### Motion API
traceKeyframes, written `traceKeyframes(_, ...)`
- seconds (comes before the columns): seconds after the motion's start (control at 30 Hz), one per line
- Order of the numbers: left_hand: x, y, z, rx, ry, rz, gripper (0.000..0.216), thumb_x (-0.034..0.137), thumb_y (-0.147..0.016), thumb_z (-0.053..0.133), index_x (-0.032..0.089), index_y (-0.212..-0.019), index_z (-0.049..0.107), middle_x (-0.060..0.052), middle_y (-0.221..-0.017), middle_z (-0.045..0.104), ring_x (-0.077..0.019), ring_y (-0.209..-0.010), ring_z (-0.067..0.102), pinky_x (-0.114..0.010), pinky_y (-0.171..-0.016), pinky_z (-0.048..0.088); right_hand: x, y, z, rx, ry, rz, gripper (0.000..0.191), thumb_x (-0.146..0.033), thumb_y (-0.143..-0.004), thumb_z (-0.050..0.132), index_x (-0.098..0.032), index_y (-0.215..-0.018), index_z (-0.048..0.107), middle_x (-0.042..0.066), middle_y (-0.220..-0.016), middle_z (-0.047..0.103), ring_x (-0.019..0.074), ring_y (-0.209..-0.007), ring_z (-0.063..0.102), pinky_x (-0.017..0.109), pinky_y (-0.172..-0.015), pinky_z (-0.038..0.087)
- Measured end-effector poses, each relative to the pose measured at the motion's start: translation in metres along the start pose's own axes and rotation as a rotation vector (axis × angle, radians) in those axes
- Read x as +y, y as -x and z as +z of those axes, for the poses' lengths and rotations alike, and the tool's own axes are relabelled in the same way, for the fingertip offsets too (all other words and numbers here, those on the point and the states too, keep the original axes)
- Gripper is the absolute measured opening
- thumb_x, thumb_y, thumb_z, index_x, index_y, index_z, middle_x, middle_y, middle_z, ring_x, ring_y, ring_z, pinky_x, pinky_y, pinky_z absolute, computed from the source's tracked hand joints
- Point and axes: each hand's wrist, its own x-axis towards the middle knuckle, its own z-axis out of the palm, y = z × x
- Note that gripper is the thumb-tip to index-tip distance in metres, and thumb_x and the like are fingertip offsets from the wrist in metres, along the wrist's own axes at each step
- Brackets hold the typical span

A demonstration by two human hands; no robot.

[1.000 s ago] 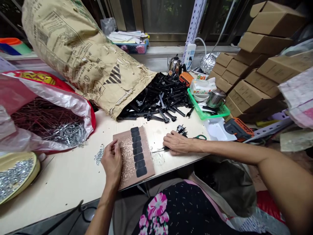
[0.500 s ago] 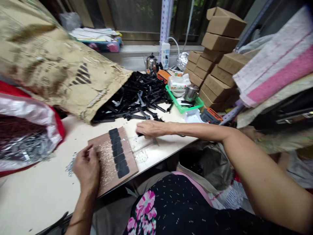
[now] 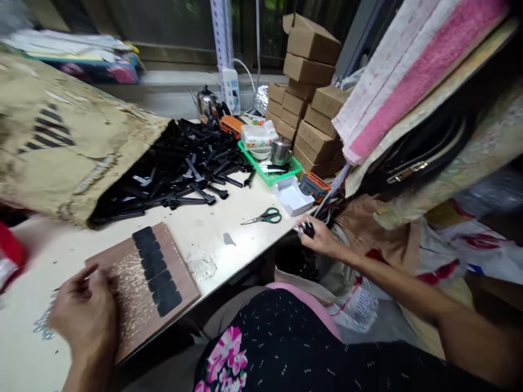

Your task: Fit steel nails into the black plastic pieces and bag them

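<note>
My left hand (image 3: 87, 310) is at the left edge of a brown board (image 3: 175, 253), fingers curled in; what they hold, if anything, is hidden. A column of black rounded pieces (image 3: 157, 272) lies on the board, beside pale speckles. Small metal pieces (image 3: 44, 321) lie just left of that hand. Off the table's front edge, my right hand (image 3: 322, 239) is closed around a dark object with shiny silver parts (image 3: 306, 228), blurred and partly covered by the fingers. Below it is an open sack (image 3: 286, 272) with a dark inside.
A heap of black plastic parts (image 3: 192, 163) spills from a large paper sack (image 3: 81, 147). Green-handled scissors (image 3: 265, 216) lie on the table (image 3: 220, 218). Behind them are a white tray (image 3: 292, 196), a green basket (image 3: 272, 177), an orange-black battery (image 3: 314, 188) and stacked cartons (image 3: 310, 109).
My right hand has moved right, from beside the board to past the table's front edge, uncovering the scissors. The view has turned right. My left hand stays by the board.
</note>
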Motion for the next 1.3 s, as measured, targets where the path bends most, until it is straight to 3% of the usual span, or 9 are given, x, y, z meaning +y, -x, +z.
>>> traceKeyframes(0.13, 0.003, 0.002, -0.011, -0.043, 0.022, 0.022, 0.030, 0.033, -0.079, 0.049, 0.021, -0.102, 0.064, 0.000, -0.082, 0.066, -0.0192, -0.075, 0.060, -0.033, -0.076, 0.048, 0.040, 0.076, 0.031, -0.156, 0.132, 0.195, 0.048, -0.033, -0.076, 0.061, -0.020, -0.121, 0.050, 0.013, -0.116, 0.058, 0.0271, -0.107, 0.056, 0.042, -0.089, 0.048)
traceKeyframes(0.23, 0.000, 0.001, -0.013, -0.057, 0.075, 0.033, 0.038, 0.039, -0.081, 0.047, 0.016, -0.106, 0.062, -0.008, -0.091, 0.067, -0.0227, -0.080, 0.062, -0.035, -0.078, 0.047, 0.031, 0.069, 0.041, -0.124, 0.142, 0.157, 0.040, -0.033, -0.085, 0.051, -0.026, -0.125, 0.050, 0.012, -0.120, 0.058, 0.0254, -0.110, 0.057, 0.042, -0.094, 0.047)
traceKeyframes(0.43, -0.009, 0.001, -0.013, -0.074, 0.131, 0.028, 0.043, 0.043, -0.083, 0.045, 0.013, -0.108, 0.061, -0.012, -0.096, 0.066, -0.0250, -0.086, 0.062, -0.038, -0.083, 0.046, -0.059, -0.078, 0.081, -0.174, 0.118, -0.204, 0.027, -0.027, -0.095, 0.038, -0.023, -0.108, 0.061, 0.007, -0.098, 0.064, 0.0174, -0.089, 0.063, 0.030, -0.079, 0.050)
traceKeyframes(0.57, 0.004, 0.008, -0.024, -0.085, 0.142, 0.037, 0.040, 0.042, -0.082, 0.046, 0.014, -0.105, 0.064, -0.013, -0.098, 0.066, -0.0267, -0.086, 0.061, -0.039, -0.081, 0.046, -0.088, -0.183, 0.152, -0.268, 0.342, -0.153, 0.024, -0.028, -0.094, 0.041, -0.018, -0.101, 0.062, 0.009, -0.101, 0.059, 0.0182, -0.088, 0.060, 0.026, -0.068, 0.046)
traceKeyframes(0.7, 0.027, 0.013, -0.029, -0.204, 0.379, -0.071, 0.037, 0.044, -0.080, 0.053, 0.019, -0.104, 0.065, -0.008, -0.091, 0.068, -0.0227, -0.076, 0.062, -0.032, -0.065, 0.048, -0.094, -0.232, 0.200, -0.278, 0.408, -0.079, 0.018, -0.025, -0.090, 0.050, -0.011, -0.090, 0.062, 0.013, -0.101, 0.057, 0.0203, -0.086, 0.058, 0.027, -0.063, 0.042)
traceKeyframes(0.83, 0.056, 0.010, -0.006, -0.403, 0.713, -0.295, 0.042, 0.049, -0.076, 0.059, 0.017, -0.102, 0.067, -0.002, -0.066, 0.063, -0.0131, -0.045, 0.050, -0.025, -0.046, 0.040, -0.111, -0.221, 0.203, -0.254, 0.380, -0.047, 0.027, -0.036, -0.093, 0.045, -0.015, -0.096, 0.061, 0.009, -0.099, 0.058, 0.0165, -0.076, 0.058, 0.025, -0.060, 0.041)
traceKeyframes(1.03, 0.085, -0.006, 0.034, -0.556, 1.144, -0.495, 0.041, 0.045, -0.073, 0.066, 0.016, -0.100, 0.062, -0.007, -0.086, 0.067, -0.0149, -0.070, 0.063, -0.024, -0.065, 0.048, -0.123, -0.213, 0.191, -0.523, -0.024, -0.240, 0.025, -0.040, -0.090, 0.048, -0.019, -0.096, 0.062, 0.001, -0.087, 0.064, 0.0138, -0.074, 0.060, 0.022, -0.063, 0.042)
traceKeyframes(1.17, 0.084, -0.017, 0.025, -0.417, 1.141, -0.536, 0.036, 0.043, -0.068, 0.072, 0.016, -0.087, 0.058, 0.005, -0.059, 0.054, -0.0065, -0.045, 0.048, -0.018, -0.048, 0.041, -0.089, -0.247, 0.195, -0.294, 0.315, 0.054, 0.021, -0.031, -0.091, 0.048, -0.017, -0.104, 0.055, 0.008, -0.100, 0.064, 0.0183, -0.086, 0.061, 0.026, -0.071, 0.043)
traceKeyframes(1.3, 0.082, -0.017, 0.008, -0.523, 1.168, -0.598, 0.037, 0.041, -0.066, 0.075, 0.014, -0.085, 0.058, 0.013, -0.042, 0.031, -0.0033, -0.033, 0.029, -0.017, -0.039, 0.036, -0.072, -0.258, 0.199, -0.285, 0.435, 0.125, 0.025, -0.017, -0.088, 0.048, -0.018, -0.112, 0.051, 0.011, -0.101, 0.063, 0.0219, -0.089, 0.062, 0.030, -0.072, 0.045)
